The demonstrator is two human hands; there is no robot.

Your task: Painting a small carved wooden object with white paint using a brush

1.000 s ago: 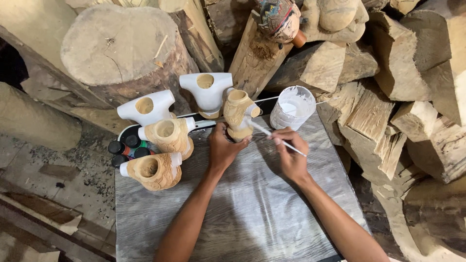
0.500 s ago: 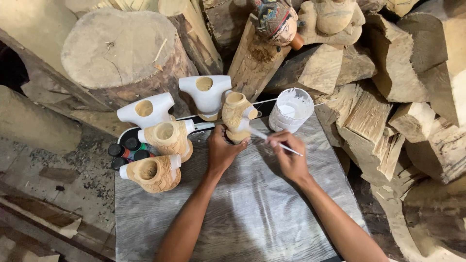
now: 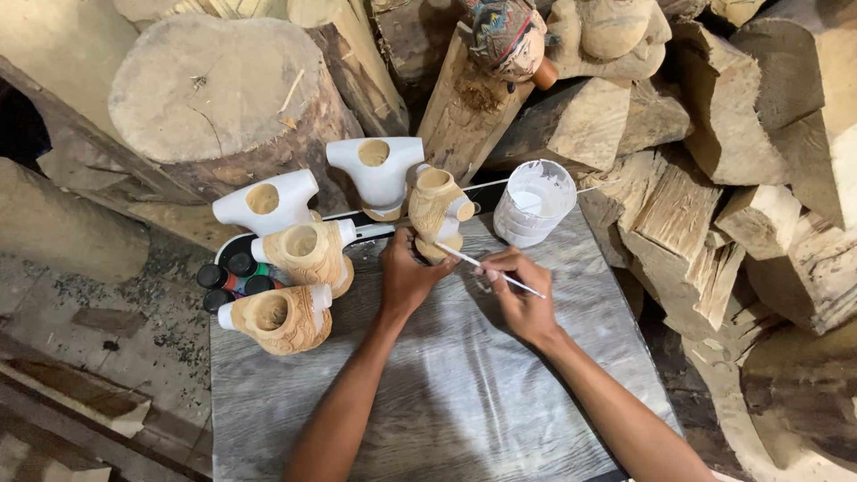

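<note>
steadying the upright carved torso [image 3: 437, 210] in my left hand [image 3: 403, 275]; my right hand [image 3: 520, 290] pinches the brush [image 3: 489, 269], tip pointing left at its base.

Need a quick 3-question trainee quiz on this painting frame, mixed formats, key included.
1. True or false: the left hand grips the carved wooden torso at its base.
2. The right hand holds: A) a chisel B) a thin brush C) a rag.
3. Fill in: the cup of white paint stands to the ___ of the held torso.

Key: 1 true; 2 B; 3 right.
</note>
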